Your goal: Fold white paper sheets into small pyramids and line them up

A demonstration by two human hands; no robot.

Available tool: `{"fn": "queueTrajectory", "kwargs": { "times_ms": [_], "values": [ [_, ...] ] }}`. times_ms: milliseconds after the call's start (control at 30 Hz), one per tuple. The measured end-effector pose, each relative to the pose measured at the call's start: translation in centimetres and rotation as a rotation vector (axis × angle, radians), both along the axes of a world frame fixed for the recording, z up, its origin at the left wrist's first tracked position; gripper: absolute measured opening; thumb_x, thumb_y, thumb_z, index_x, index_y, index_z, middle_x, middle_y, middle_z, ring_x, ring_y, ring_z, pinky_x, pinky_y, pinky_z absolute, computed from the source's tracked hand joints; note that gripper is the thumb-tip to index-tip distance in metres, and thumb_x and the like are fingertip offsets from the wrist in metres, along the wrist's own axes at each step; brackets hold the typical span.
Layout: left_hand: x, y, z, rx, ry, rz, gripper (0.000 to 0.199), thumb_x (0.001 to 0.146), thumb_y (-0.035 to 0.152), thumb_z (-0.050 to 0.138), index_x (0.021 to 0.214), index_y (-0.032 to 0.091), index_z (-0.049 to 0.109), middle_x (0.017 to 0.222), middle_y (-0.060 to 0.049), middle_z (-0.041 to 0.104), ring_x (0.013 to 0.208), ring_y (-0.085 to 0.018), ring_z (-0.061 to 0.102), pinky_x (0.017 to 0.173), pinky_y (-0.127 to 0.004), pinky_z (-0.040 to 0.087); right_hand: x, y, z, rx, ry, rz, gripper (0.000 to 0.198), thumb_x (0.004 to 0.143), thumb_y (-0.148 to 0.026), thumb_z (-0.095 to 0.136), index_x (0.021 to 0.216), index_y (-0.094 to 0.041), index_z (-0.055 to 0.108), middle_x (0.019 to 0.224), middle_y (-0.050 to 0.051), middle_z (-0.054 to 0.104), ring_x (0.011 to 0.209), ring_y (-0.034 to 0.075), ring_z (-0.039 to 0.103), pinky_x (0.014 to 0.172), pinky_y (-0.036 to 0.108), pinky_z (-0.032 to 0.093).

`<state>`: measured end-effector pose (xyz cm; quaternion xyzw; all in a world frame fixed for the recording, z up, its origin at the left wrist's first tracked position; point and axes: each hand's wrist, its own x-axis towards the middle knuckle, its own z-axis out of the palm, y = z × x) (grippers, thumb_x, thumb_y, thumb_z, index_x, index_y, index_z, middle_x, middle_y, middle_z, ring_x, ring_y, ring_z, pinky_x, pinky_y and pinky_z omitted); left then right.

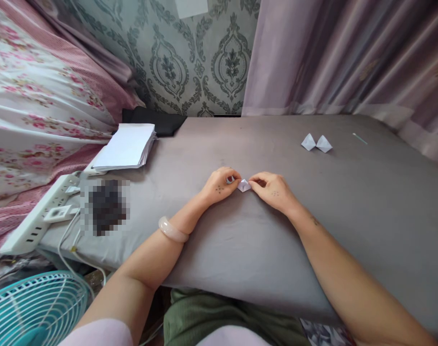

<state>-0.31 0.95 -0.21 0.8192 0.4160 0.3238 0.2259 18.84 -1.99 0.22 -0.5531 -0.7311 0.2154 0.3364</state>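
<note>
Between my two hands, over the middle of the table, is a small folded white paper piece [244,186]. My left hand [220,185] pinches its left corner between thumb and fingertips. On the other side, my right hand [272,190] pinches the right corner the same way. The paper's folds make a small peaked shape; finer creases are too small to tell. Farther back on the right stand two folded white paper shapes [317,143], pointed on top and side by side.
A stack of white paper [127,146] lies at the back left, by a black cloth-like item [157,122]. A white power strip [42,216] with cables runs along the left edge, near a blurred-out object [106,206]. A thin pale stick [359,139] lies far right. A teal fan [38,307] stands lower left.
</note>
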Motion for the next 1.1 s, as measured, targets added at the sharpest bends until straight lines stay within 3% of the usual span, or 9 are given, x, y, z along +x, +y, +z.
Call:
{"fn": "queueTrajectory", "kwargs": {
  "times_ms": [200,333,533,767,1000,1100],
  "values": [
    [-0.5,0.1,-0.1,-0.094,-0.075,0.020,0.011,0.076,0.015,0.053,0.082,0.015,0.062,0.076,-0.001,0.063,0.067,-0.011,0.052,0.067,-0.023,0.042,0.5,-0.1,0.6,-0.120,0.005,-0.062,0.009,0.073,-0.022,0.057,0.078,-0.021,0.065,0.074,0.001,0.070,0.066,0.016,0.062,0.067,0.029,0.045],
    [-0.7,0.3,-0.3,-0.115,-0.131,-0.020,0.021,0.076,0.013,0.048,0.088,0.016,0.065,0.077,-0.001,0.060,0.067,-0.010,0.050,0.066,-0.022,0.041,0.8,0.2,0.2,-0.123,0.024,0.005,0.016,0.074,-0.019,0.052,0.081,-0.023,0.065,0.079,0.000,0.068,0.063,0.014,0.060,0.065,0.027,0.045],
    [-0.9,0.2,0.0,-0.119,-0.044,-0.021,0.028,0.074,0.012,0.046,0.082,0.017,0.072,0.083,-0.003,0.060,0.065,-0.010,0.049,0.068,-0.024,0.043,1.2,0.4,-0.3,-0.103,-0.084,0.047,0.027,0.076,-0.017,0.050,0.087,-0.025,0.074,0.093,0.003,0.069,0.066,0.014,0.059,0.067,0.028,0.046],
    [-1.7,0.0,0.5,0.011,0.174,0.035,0.028,0.073,0.018,0.050,0.084,0.022,0.075,0.090,-0.005,0.065,0.089,-0.020,0.056,0.085,-0.032,0.044,1.3,-0.3,1.1,-0.109,-0.265,-0.030,0.031,0.076,-0.017,0.049,0.088,-0.024,0.076,0.100,0.003,0.072,0.078,0.016,0.062,0.075,0.028,0.045],
    [-0.9,-0.5,0.8,-0.029,0.214,0.148,0.030,0.083,0.035,0.050,0.069,0.019,0.070,0.080,-0.005,0.066,0.074,-0.017,0.057,0.066,-0.027,0.041,0.5,-0.6,1.8,-0.180,-0.291,-0.158,0.027,0.080,-0.034,0.051,0.073,-0.023,0.074,0.073,0.003,0.071,0.071,0.018,0.062,0.063,0.028,0.041],
    [-0.3,-0.5,0.4,-0.044,0.226,0.202,0.027,0.082,0.037,0.053,0.068,0.018,0.068,0.074,-0.004,0.066,0.068,-0.015,0.056,0.061,-0.026,0.037,0.3,-0.6,1.7,-0.191,-0.293,-0.173,0.026,0.079,-0.038,0.053,0.073,-0.023,0.074,0.073,0.003,0.071,0.071,0.018,0.062,0.061,0.028,0.040]
  ]
}}
